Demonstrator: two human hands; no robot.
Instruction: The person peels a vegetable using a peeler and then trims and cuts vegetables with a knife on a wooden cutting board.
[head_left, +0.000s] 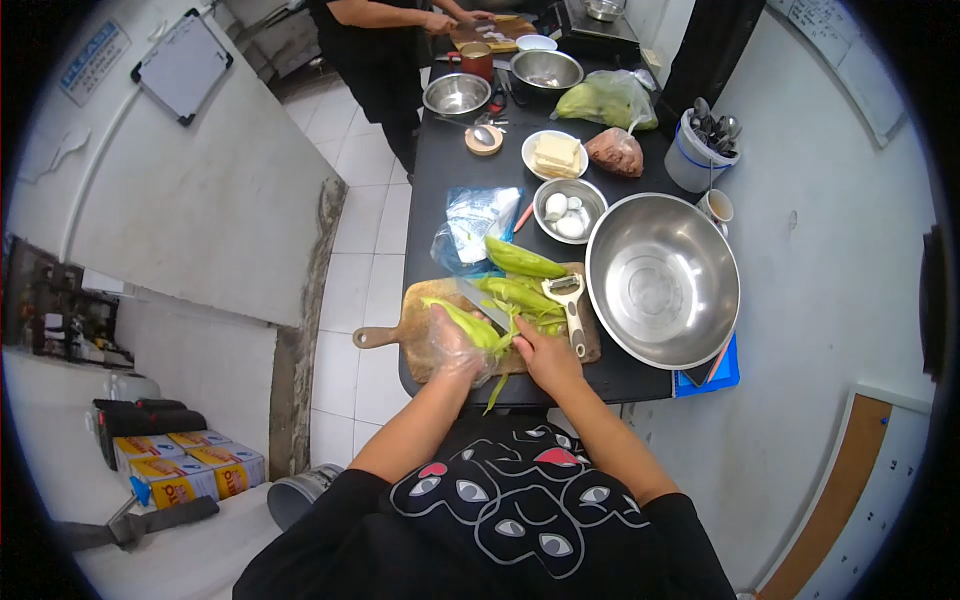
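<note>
Both grip, I see remotely: left hand, fingers clamped on a long light-green vegetable (steadying it, I judge); right hand, fingers clamped on a silver-bladed knife.

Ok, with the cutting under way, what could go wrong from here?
The knife in the right hand is very close to the left hand, which grips the green vegetable; a slip might nick fingers, since the thin plastic glove would offer little protection. The peeler lies by the right hand and could get knocked. The green strip hanging past the cutting board's near edge may drop.
</note>
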